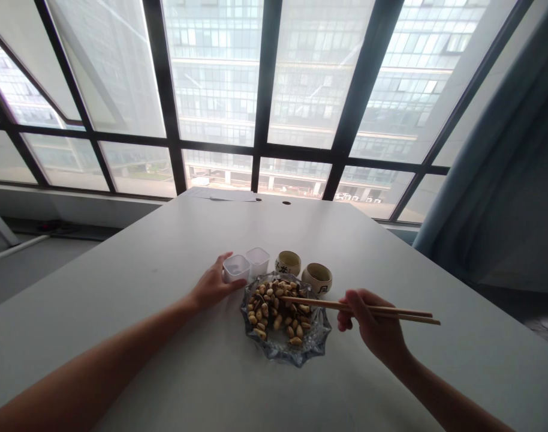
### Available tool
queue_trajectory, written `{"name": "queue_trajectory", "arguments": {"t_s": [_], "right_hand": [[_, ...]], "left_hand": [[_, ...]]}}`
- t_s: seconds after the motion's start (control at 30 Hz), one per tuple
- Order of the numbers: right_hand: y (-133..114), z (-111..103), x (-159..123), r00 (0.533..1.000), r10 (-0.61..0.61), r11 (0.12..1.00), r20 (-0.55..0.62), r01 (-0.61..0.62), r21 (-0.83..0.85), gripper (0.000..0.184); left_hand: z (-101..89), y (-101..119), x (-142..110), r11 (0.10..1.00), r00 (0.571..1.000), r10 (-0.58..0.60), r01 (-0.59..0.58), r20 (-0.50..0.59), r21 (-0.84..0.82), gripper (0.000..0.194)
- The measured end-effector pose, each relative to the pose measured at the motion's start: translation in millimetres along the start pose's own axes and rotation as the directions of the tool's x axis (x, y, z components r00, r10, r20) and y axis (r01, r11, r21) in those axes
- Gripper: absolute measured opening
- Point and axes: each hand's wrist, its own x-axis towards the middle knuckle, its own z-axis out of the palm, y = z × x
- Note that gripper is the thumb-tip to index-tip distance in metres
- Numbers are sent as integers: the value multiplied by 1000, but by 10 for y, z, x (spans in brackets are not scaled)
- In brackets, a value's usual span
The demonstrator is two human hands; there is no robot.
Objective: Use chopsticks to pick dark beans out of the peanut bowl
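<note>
My left hand (pixel 214 283) has its thumb and fingers around a small clear plastic container (pixel 237 270) standing on the table. A second clear plastic container (pixel 258 260) stands right beside it. Closed around a pair of wooden chopsticks (pixel 328 304), my right hand (pixel 375 324) is just right of a scalloped glass bowl (pixel 296 359). The chopstick tips reach in among mixed nuts (pixel 277 309), which look like pistachios and peanuts with dark seeds; whether the tips pinch anything is too small to tell.
Behind the bowl are two small ceramic cups (pixel 288 263) with dark characters on them. All stand on a white table (pixel 166 348). Paper sheets (pixel 224 195) lie at its far edge, near large windows. A blue-grey curtain (pixel 490 150) hangs on the right.
</note>
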Motion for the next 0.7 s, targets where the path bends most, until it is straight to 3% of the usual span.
{"name": "queue_trajectory", "arguments": {"t_s": [0.13, 0.33, 0.5, 0.6, 0.7], "right_hand": [[38, 21, -24, 997, -29, 998, -68, 32, 55, 50], [63, 42, -110, 982, -187, 969, -7, 186, 160, 47], [38, -83, -82, 959, -279, 952, 45, 270, 140, 45], [-13, -170, -45, 922, -347, 938, 170, 342, 56, 42], [-120, -206, -21, 842, -375, 901, 389, 430, -63, 35]], "left_hand": [[-16, 40, -10, 1000, 999, -15, 15, 33, 3, 96], [-36, 142, -32, 997, 996, -63, 65, 59, -36, 98], [-33, 128, -34, 997, 998, -53, 55, 39, -54, 94], [-34, 110, -34, 998, 998, -42, 44, 38, -47, 93], [-37, 107, -32, 999, 997, -44, 46, 57, -24, 94]]}}
